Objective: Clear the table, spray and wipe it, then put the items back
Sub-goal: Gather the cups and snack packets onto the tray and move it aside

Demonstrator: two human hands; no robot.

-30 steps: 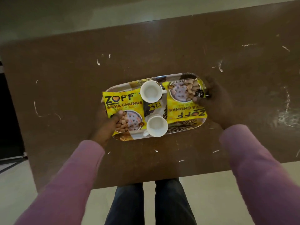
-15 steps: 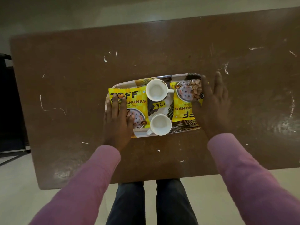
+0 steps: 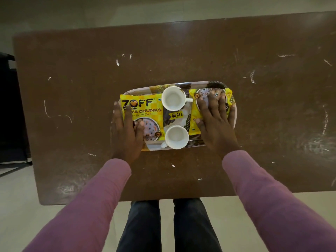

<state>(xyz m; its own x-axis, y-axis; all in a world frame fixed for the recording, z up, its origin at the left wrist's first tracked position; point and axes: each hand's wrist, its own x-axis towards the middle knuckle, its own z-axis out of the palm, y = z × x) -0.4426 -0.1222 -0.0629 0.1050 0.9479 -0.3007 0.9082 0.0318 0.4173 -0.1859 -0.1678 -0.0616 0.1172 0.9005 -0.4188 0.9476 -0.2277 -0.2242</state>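
Two hands lie flat: left hand rests on the left packet, right hand on the right packet, fingers straight, gripping nothing. Tray with white cups sits mid-table. The brown top's pretty scratched up, with pale floor around it.

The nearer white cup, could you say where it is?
Head view: the near cup stands at the tray's near edge between the left Zoff packet and right Zoff packet.

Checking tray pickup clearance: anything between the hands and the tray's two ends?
Yes. The right hand lies flat on the right packet, which covers that end of the tray; the left hand overlaps the edge of the left packet. The far cup and near cup stand mid-tray, apart from both hands.
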